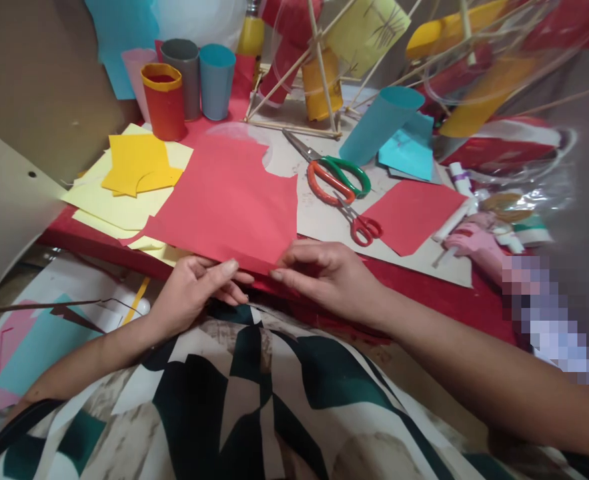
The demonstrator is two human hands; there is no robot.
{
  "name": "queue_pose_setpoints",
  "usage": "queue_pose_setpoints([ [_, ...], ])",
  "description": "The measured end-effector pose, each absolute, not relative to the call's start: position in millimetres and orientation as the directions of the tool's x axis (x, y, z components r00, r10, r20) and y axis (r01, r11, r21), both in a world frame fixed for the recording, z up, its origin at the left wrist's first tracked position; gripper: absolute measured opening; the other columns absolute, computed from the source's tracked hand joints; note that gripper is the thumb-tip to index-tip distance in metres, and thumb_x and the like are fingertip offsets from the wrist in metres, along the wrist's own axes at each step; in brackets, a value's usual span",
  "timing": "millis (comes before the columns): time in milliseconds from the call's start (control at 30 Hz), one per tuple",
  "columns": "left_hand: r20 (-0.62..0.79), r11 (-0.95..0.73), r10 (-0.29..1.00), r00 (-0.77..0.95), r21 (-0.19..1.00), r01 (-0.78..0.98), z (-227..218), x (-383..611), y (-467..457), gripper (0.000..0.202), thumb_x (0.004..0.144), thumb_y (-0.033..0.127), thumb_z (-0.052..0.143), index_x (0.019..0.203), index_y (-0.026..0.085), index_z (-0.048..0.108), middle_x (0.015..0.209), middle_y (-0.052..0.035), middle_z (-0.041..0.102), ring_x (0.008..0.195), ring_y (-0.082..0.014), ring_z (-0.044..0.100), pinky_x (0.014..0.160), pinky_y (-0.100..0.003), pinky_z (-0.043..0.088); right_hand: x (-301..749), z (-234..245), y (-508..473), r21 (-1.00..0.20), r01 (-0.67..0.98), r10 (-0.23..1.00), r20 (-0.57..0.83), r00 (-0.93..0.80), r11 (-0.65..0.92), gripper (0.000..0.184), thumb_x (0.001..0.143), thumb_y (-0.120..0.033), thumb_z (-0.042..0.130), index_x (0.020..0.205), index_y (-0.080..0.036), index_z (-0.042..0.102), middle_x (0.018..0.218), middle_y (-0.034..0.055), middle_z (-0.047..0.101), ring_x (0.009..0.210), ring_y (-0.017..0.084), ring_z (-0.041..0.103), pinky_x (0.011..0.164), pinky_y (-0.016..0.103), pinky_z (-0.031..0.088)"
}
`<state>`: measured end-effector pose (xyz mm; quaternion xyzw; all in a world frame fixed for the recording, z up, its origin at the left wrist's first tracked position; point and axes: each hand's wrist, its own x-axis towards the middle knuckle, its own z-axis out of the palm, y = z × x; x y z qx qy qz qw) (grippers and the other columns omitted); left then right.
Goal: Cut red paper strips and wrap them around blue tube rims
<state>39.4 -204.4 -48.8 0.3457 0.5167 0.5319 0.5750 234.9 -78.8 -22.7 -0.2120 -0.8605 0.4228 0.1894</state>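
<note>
A large sheet of red paper [229, 193] with a ragged, cut-out far edge lies over the front of the table. Its near edge is pinched by my left hand [201, 283], thumb on top and fingers beneath. My right hand [327, 270] closes thumb and fingers on the near right corner of the same sheet. Beyond the sheet, to the right, rest large scissors [331, 177] with one orange and one green handle. Small red-handled scissors [359, 223] touch them. A smaller piece of red paper [414, 213] is to the right of both pairs.
Yellow paper pieces [137, 163] are stacked at left. Paper-covered cups, one red-orange [163, 103], stand behind. A stick frame [294, 127] rises at the back, near a tilted blue paper tube [379, 123]. A pink glue gun [474, 243] lies at right. The red table edge [99, 237] runs along the front.
</note>
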Motion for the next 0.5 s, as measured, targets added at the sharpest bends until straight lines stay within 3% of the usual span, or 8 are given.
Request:
queue_pose_setpoints([
  [133,-0.320,0.266,0.934,-0.158,0.919,-0.291,-45.7,41.9,-202.9,0.042,0.087,0.049,0.072,0.072,0.010,0.075,0.066,-0.0118,0.077,0.056,-0.0173,0.073,0.060,-0.025,0.063,234.0,-21.2,-85.3,-0.771,0.160,0.481,0.208,-0.852,0.617,0.012,0.091,-0.020,0.065,0.081,-0.015,0.070,0.073,0.0018,0.067,0.066,0.011,0.062,0.062,0.023,0.048],
  [200,-0.308,0.244,0.932,-0.192,0.923,-0.298,-43.6,41.1,-202.4,0.043,0.087,0.048,0.071,0.066,0.010,0.072,0.069,-0.0135,0.077,0.059,-0.0190,0.075,0.063,-0.028,0.064,237.9,-22.2,-87.0,-0.778,0.185,0.596,0.281,-0.752,0.600,0.008,0.090,-0.022,0.067,0.095,-0.017,0.070,0.084,0.0040,0.071,0.075,0.014,0.066,0.069,0.026,0.053],
  [267,-0.267,0.180,0.931,-0.247,0.929,-0.323,-40.8,39.3,-199.8,0.042,0.089,0.046,0.069,0.063,0.012,0.066,0.071,-0.0133,0.078,0.065,-0.0208,0.077,0.067,-0.030,0.065,244.2,-26.2,-89.3,-0.820,0.203,0.757,0.360,-0.545,0.536,0.020,0.091,-0.027,0.067,0.110,-0.019,0.065,0.095,0.0070,0.071,0.084,0.018,0.068,0.073,0.030,0.056],
  [333,-0.225,0.099,0.921,-0.319,0.925,-0.366,-37.6,38.4,-194.6,0.042,0.089,0.043,0.070,0.060,0.016,0.057,0.065,-0.0084,0.075,0.070,-0.0220,0.078,0.067,-0.029,0.065,250.8,-32.2,-93.5,-0.892,0.154,0.865,0.351,-0.359,0.426,0.025,0.094,-0.035,0.062,0.116,-0.022,0.060,0.097,0.0079,0.068,0.082,0.019,0.068,0.066,0.030,0.057],
  [433,-0.198,-0.014,0.899,-0.391,0.878,-0.478,-32.6,42.4,-183.4,0.042,0.084,0.038,0.077,0.058,0.017,0.050,0.054,0.0013,0.066,0.072,-0.0209,0.079,0.064,-0.023,0.064,253.8,-39.6,-103.6,-0.997,0.026,0.915,0.058,-0.400,0.074,0.030,0.094,-0.045,0.061,0.113,-0.023,0.058,0.087,0.0044,0.067,0.065,0.016,0.065,0.048,0.025,0.053],
  [500,-0.197,-0.057,0.903,-0.381,0.825,-0.563,-30.0,49.1,-176.3,0.041,0.078,0.036,0.083,0.058,0.016,0.053,0.055,0.0030,0.065,0.073,-0.0200,0.079,0.065,-0.021,0.064,248.3,-41.0,-110.1,-0.980,0.003,0.828,-0.168,-0.535,-0.197,0.034,0.087,-0.049,0.071,0.105,-0.021,0.060,0.082,0.0026,0.068,0.062,0.014,0.064,0.043,0.020,0.050],
])
